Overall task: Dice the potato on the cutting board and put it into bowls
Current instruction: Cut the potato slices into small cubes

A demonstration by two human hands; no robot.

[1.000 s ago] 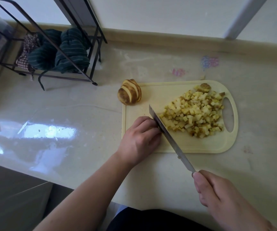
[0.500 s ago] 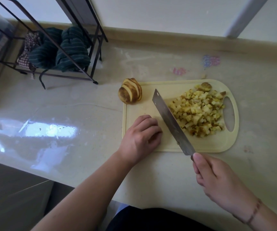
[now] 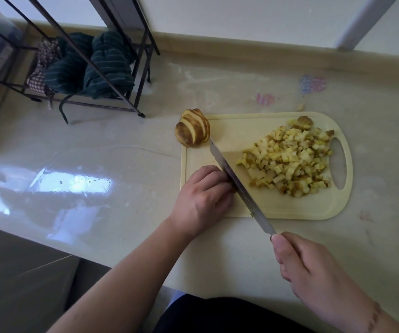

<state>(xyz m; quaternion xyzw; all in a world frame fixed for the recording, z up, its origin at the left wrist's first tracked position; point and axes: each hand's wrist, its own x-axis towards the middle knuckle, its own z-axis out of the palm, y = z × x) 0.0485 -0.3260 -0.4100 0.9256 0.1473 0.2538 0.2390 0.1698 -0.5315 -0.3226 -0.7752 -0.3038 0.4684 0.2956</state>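
R hand (image 3: 313,272) grips knife (image 3: 237,183); L hand (image 3: 203,198) curled on board (image 3: 289,212), hiding what it holds. Diced potato (image 3: 289,162) right of blade; sliced potato (image 3: 192,131) at far-left corner.

The left hand (image 3: 202,197) sits just left of the frame's centre, knuckles up, fingers curled under so their tips are hidden; whether they pin anything beneath cannot be told. Its bare forearm runs down to the lower left edge. The right hand (image 3: 313,270) lies in the lower right, fingers wrapped round the hidden handle of a long, grey steel knife (image 3: 238,186), its thumb lying along the top. Its wrist leaves the frame at the lower right corner.
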